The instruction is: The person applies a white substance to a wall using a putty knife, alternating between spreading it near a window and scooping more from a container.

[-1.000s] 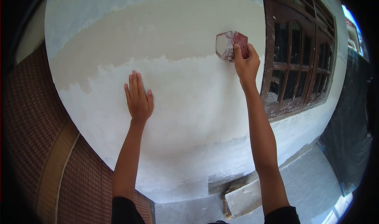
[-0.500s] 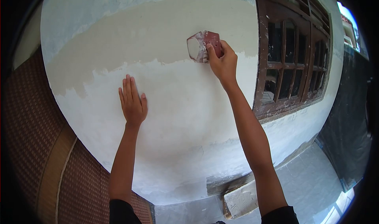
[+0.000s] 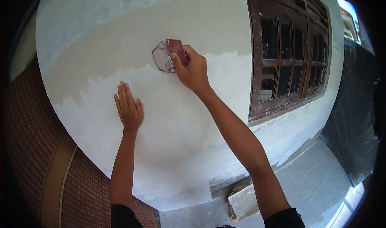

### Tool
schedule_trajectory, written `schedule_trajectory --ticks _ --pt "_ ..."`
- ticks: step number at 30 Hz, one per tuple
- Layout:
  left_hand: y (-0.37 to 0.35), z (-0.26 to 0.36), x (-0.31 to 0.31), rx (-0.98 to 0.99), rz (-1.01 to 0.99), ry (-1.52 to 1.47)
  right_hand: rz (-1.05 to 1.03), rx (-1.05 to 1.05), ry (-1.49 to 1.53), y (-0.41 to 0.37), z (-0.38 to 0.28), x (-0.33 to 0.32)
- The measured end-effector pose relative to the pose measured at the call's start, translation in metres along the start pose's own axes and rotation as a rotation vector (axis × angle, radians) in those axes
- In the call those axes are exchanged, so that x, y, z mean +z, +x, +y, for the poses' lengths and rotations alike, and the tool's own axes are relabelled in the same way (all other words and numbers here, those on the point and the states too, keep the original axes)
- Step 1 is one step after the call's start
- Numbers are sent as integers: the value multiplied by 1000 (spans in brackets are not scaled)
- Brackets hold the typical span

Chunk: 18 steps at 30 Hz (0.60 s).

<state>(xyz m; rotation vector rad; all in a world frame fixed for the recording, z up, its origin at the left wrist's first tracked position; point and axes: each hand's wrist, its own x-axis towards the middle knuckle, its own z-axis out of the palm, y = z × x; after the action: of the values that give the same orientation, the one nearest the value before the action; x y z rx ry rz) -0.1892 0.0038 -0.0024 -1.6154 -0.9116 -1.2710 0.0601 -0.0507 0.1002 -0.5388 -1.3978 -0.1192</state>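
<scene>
In the head view, my right hand (image 3: 193,69) is closed on a dark red putty spreader (image 3: 173,52), thumb on its near face. The spreader is smeared with white putty and lies against the wall (image 3: 173,111), at the lower border of a damp-looking beige band (image 3: 120,35). My left hand (image 3: 130,109) rests flat on the whiter part of the wall, lower and to the left, fingers stretched upward and thumb apart. It holds nothing.
A brown wooden window (image 3: 281,63) with dark panes is set in the wall at right. A putty-smeared tray-like piece (image 3: 243,202) lies on the grey tiled floor (image 3: 309,184). Woven brown panels (image 3: 32,119) stand at left; a black sheet (image 3: 354,111) hangs at right.
My right hand has moved left and slightly down along the wall with the spreader. My left hand stays in about the same place. The view has shifted a little.
</scene>
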Motion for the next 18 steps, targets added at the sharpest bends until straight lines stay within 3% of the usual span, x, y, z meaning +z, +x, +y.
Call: schedule_trajectory --ticks 3,9,12,14,16,18 --pt "1 0 0 0 -2 -2 55 -28 -83 8 11 6" --pt "2 2 0 -12 4 -1 314 211 -229 20 58 -119" --pt "1 3 1 -23 8 4 408 199 -215 20 71 -156" --pt "2 4 1 -25 9 9 464 164 -123 19 70 -150" --pt "2 5 0 -27 14 2 325 173 112 13 45 -113" --pt "1 3 1 -24 0 -7 211 137 11 5 20 -63"
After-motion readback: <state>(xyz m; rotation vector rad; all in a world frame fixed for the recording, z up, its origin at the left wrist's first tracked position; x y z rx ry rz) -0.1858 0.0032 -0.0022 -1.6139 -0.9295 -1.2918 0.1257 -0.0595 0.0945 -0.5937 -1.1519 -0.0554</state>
